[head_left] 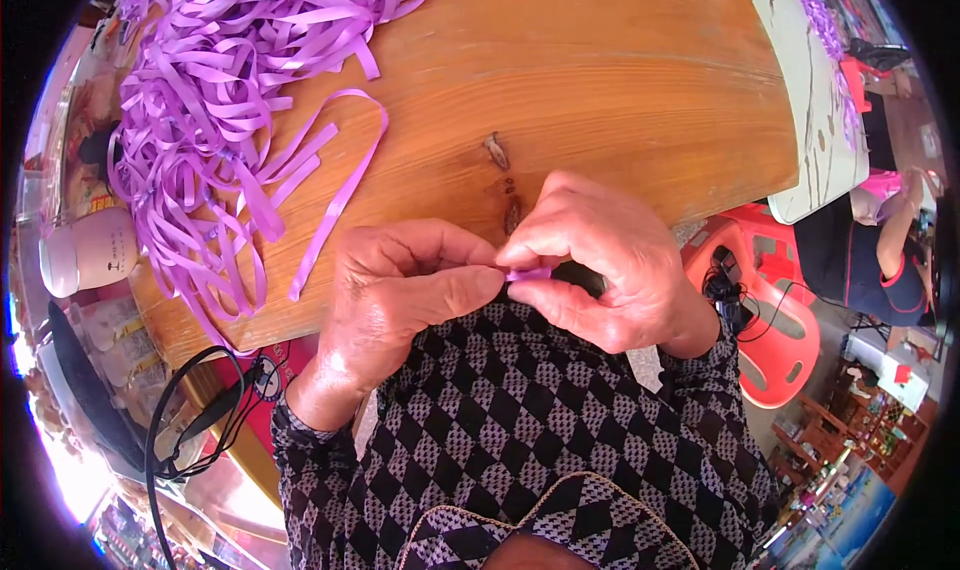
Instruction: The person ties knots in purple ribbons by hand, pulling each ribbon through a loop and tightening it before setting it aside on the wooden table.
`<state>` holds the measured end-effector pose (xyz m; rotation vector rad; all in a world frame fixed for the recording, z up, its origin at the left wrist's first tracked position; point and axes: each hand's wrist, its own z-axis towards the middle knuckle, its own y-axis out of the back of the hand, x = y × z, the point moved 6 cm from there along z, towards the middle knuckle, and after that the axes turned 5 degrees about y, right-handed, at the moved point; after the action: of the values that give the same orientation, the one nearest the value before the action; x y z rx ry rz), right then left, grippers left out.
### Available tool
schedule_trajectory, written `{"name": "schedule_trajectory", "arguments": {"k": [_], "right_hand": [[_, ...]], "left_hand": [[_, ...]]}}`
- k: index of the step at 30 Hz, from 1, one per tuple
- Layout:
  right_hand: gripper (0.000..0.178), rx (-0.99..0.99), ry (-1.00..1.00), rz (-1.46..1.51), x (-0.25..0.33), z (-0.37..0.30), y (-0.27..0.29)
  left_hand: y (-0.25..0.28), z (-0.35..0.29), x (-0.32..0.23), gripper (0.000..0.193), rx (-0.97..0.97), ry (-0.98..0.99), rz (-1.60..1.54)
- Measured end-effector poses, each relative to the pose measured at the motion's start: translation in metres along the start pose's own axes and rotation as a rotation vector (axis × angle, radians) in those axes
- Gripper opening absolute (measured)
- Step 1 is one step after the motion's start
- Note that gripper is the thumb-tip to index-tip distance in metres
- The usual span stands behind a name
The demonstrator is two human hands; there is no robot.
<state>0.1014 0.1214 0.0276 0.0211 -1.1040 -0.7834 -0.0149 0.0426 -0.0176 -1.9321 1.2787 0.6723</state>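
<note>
My left hand (395,290) and my right hand (600,260) meet just over the near edge of a wooden table (600,90). Between their fingertips they pinch a small folded piece of purple ribbon (527,273). Most of that piece is hidden by my fingers. A big loose heap of purple ribbon strips (220,80) lies on the table's far left, with one long strip looping toward the middle.
A pale cup with a pink lid (88,253) lies at the table's left edge. A red plastic stool (775,310) stands to the right, below the table. Another person in dark clothes (880,250) sits at far right beside a pale table (820,120). A black cable (185,410) hangs at lower left.
</note>
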Motion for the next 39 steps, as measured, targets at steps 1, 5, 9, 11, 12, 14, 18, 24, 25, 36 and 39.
{"name": "schedule_trajectory", "arguments": {"k": [1, 5, 9, 11, 12, 14, 18, 24, 25, 36, 39], "right_hand": [[0.029, -0.004, -0.010, -0.015, 0.002, 0.002, -0.001], [0.035, 0.005, 0.016, -0.112, 0.007, 0.002, -0.002], [0.032, -0.014, 0.058, -0.148, 0.004, 0.002, -0.004], [0.028, -0.045, 0.021, -0.073, 0.002, 0.001, -0.002], [0.028, -0.045, 0.019, -0.075, 0.002, 0.001, -0.002], [0.026, -0.023, 0.021, -0.063, 0.002, 0.000, 0.000], [0.026, -0.017, 0.026, -0.082, 0.002, -0.003, 0.004], [0.027, -0.033, 0.040, -0.096, 0.003, -0.002, 0.003], [0.028, -0.017, 0.031, -0.098, 0.003, -0.002, 0.002], [0.028, -0.063, 0.091, -0.108, 0.003, -0.003, 0.005], [0.026, -0.059, 0.085, -0.076, 0.004, -0.004, 0.005]], "left_hand": [[0.001, 0.001, 0.001, 0.009, -0.020, 0.009, 0.010], [-0.003, 0.001, 0.000, 0.010, 0.019, 0.044, -0.071], [-0.004, 0.003, 0.004, 0.011, 0.033, 0.055, -0.082], [-0.005, 0.003, 0.005, 0.011, 0.038, 0.055, -0.082], [-0.004, 0.002, 0.005, 0.011, 0.045, 0.046, -0.082], [-0.003, 0.002, 0.003, 0.011, 0.054, 0.038, -0.083], [0.001, -0.001, 0.002, 0.013, 0.038, 0.022, -0.038], [-0.008, -0.002, -0.001, 0.013, 0.022, -0.007, 0.021], [-0.008, -0.002, -0.001, 0.013, 0.022, -0.015, 0.082], [-0.008, 0.003, 0.002, 0.010, 0.060, 0.030, -0.042], [-0.006, 0.003, 0.007, 0.009, 0.092, 0.016, -0.050]]}}
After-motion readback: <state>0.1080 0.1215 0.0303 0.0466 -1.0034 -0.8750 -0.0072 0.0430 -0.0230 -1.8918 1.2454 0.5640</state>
